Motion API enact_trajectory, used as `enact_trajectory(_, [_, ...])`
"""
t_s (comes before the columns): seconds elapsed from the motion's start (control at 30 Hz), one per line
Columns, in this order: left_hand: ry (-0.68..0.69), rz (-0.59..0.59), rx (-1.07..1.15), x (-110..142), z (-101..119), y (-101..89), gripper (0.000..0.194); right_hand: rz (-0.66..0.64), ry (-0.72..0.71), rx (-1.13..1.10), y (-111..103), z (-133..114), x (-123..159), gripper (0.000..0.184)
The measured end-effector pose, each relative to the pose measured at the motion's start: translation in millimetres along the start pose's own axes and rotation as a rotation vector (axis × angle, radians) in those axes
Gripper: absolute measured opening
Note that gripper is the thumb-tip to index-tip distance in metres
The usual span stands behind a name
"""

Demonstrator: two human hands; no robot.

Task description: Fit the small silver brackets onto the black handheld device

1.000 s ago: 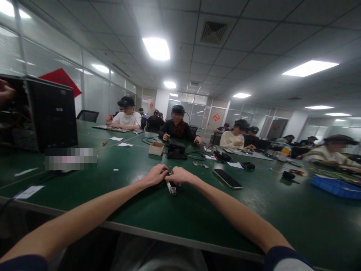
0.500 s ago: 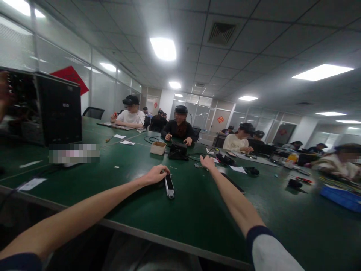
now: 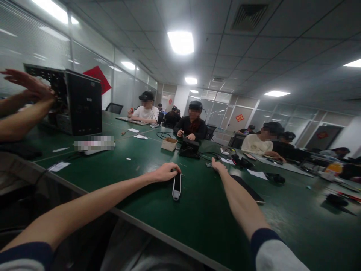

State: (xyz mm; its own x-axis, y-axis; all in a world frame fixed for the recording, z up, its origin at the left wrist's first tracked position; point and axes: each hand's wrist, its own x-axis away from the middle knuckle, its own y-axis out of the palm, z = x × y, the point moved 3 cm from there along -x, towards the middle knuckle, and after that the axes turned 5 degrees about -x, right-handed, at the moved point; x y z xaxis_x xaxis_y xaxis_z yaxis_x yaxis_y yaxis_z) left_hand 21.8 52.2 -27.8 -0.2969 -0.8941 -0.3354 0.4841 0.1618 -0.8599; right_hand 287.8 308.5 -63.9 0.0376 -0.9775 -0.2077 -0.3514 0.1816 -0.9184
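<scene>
My left hand (image 3: 167, 172) rests on the green table with its fingers curled at the far end of a slim device (image 3: 176, 188), which has a white edge and a black inner face. Thumb and fingertips close on that end, and the near end lies free on the table. Farther out, my right hand (image 3: 219, 165) reaches down to the tabletop, seen from its side. Small metal-looking pieces (image 3: 208, 165) lie just left of its fingers. Whether it grips anything is hidden. A flat dark panel (image 3: 249, 191) lies partly behind my right forearm.
A cardboard box (image 3: 169, 144) and a black device (image 3: 188, 149) stand ahead, near a person (image 3: 194, 124) across the table. At left, another person's hands (image 3: 31, 84) are at an open computer case (image 3: 84, 103). A power strip (image 3: 98, 146), cables and papers lie around.
The view has turned left, so the table's things sit farther right. My right hand has shifted slightly toward the table. The left hand stays at the device's end. At left, another person's hands have come into view.
</scene>
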Motion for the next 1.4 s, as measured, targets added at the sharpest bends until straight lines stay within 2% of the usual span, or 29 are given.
enact_trajectory(0.1, [-0.005,0.013,0.002,-0.3,-2.2,1.3,0.027,-0.053,0.047,-0.011,9.4,-4.5,6.8,0.082])
enact_trajectory(0.17, [-0.006,0.016,0.003,-0.3,-2.5,1.2,0.027,-0.093,0.028,-0.019,11.6,-10.6,10.8,0.079])
enact_trajectory(0.27, [-0.005,0.011,0.006,-0.4,-1.8,0.4,0.027,-0.14,-0.035,-0.02,9.7,-19.9,15.8,0.072])
enact_trajectory(0.53, [0.009,0.012,-0.023,-0.8,6.6,-4.1,0.029,-0.143,-0.205,-0.033,-1.6,-37.5,40.7,0.043])
enact_trajectory(0.73, [0.057,-0.009,0.004,-2.3,2.1,-4.7,0.027,-0.144,-0.345,-0.069,-5.3,-63.0,88.2,0.043])
enact_trajectory(0.87, [0.099,0.005,0.009,-5.3,0.3,-3.0,0.027,-0.104,-0.541,-0.157,-7.8,-88.1,128.4,0.04])
enact_trajectory(1.0, [0.12,-0.017,0.002,-7.0,2.0,-2.9,0.027,-0.066,-0.658,-0.221,-16.1,-104.4,161.7,0.037])
enact_trajectory(1.2, [0.151,-0.016,0.003,-6.1,2.5,-5.1,0.027,-0.024,-0.656,-0.301,-34.6,-98.7,187.0,0.036])
enact_trajectory(1.4, [0.173,-0.017,-0.028,-4.6,0.7,-6.4,0.025,0.018,-0.584,-0.307,-37.8,-70.3,179.1,0.036])
